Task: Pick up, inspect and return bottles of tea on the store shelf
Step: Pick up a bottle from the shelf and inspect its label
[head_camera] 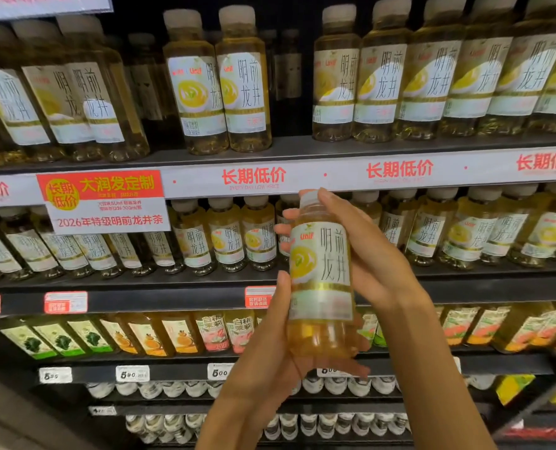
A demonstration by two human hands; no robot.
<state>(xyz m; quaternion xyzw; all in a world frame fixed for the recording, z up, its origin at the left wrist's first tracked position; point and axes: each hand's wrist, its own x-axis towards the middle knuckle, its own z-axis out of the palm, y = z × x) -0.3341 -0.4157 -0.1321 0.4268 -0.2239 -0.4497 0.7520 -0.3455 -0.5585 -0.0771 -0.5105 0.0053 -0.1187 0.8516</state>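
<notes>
Clear plastic tea bottle (pixel 320 280), glossy paper label, amber liquid; left hand (pixel 270 362) cups its base, right hand (pixel 364 251) wraps its shoulder.

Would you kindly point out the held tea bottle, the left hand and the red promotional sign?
held tea bottle (pixel 320 274): head view, on its label.
left hand (pixel 266 355): head view, on the back of the hand.
red promotional sign (pixel 104 199): head view, on its middle.
</notes>
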